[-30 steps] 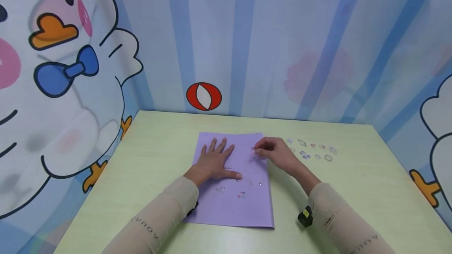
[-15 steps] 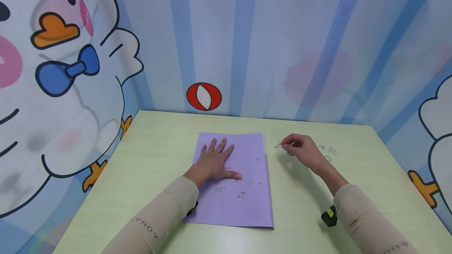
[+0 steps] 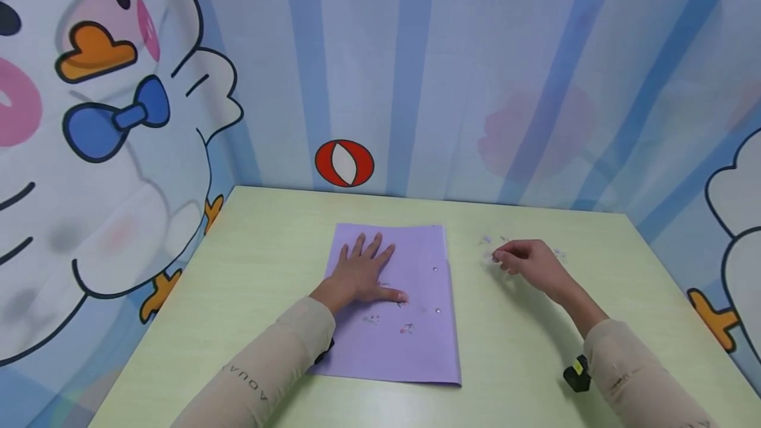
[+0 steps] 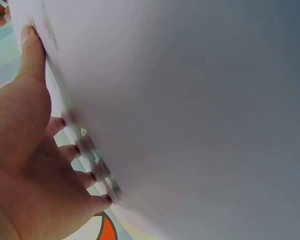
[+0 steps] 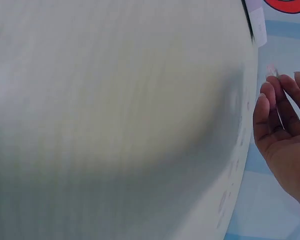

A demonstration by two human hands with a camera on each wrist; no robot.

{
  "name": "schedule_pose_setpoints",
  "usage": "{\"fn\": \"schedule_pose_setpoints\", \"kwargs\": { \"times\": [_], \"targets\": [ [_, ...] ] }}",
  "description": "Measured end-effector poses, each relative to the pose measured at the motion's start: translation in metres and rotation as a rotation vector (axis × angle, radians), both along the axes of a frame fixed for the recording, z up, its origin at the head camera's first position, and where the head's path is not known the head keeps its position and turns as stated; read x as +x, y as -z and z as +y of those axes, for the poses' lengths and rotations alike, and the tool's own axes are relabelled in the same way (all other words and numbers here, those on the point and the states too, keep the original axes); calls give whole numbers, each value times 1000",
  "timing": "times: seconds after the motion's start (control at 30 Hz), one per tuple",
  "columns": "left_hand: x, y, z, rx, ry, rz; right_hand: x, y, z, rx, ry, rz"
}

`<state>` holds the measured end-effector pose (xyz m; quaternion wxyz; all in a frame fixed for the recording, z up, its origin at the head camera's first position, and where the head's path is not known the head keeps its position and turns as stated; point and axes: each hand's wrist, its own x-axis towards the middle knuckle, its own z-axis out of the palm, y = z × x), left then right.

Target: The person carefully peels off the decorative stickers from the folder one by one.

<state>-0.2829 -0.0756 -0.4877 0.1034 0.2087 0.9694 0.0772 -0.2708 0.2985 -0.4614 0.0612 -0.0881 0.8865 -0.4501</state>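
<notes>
My left hand point(image 3: 359, 277) lies spread on a purple folder point(image 3: 386, 356), its thumb next to small printed stickers point(image 3: 407, 329) on the cover. In the left wrist view, its fingertips rest along the pale sheet. Over the table right of the folder, my right hand point(image 3: 535, 266) pinches a small, partly clear sticker point(image 5: 272, 71) between thumb and fingertips; the right wrist view shows it sticking out beyond them. Small loose stickers point(image 3: 485, 240) lie around this hand, which covers some of them. The pinched sticker's pattern is too small to read.
Two small round studs point(image 3: 435, 269) sit near the folder's right edge. A pale wooden table point(image 3: 267, 236) carries everything. Behind it hangs a cartoon curtain point(image 3: 357, 51). A black wrist camera point(image 3: 577, 374) hangs under the right sleeve.
My right hand has moved off the folder's upper right edge to the right, over the loose stickers, with its fingers still pinched. The left hand has stayed in place.
</notes>
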Motion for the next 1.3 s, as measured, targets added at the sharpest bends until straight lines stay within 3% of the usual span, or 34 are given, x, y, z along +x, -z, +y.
{"fn": "schedule_pose_setpoints", "kwargs": {
  "times": [0.23, 0.47, 0.83, 1.3],
  "targets": [
    [1, -3, 0, -3, 4, 0, 1, 13, 7, 198, -48, 116],
    [1, -2, -1, -8, 3, 0, 0, 19, 7, 298, -63, 191],
    [0, -1, -1, 1, 6, -2, 3, 22, 7, 364, -45, 277],
    [0, -1, 0, -6, 3, -6, 0, 22, 6, 372, -35, 313]
  ]
}}
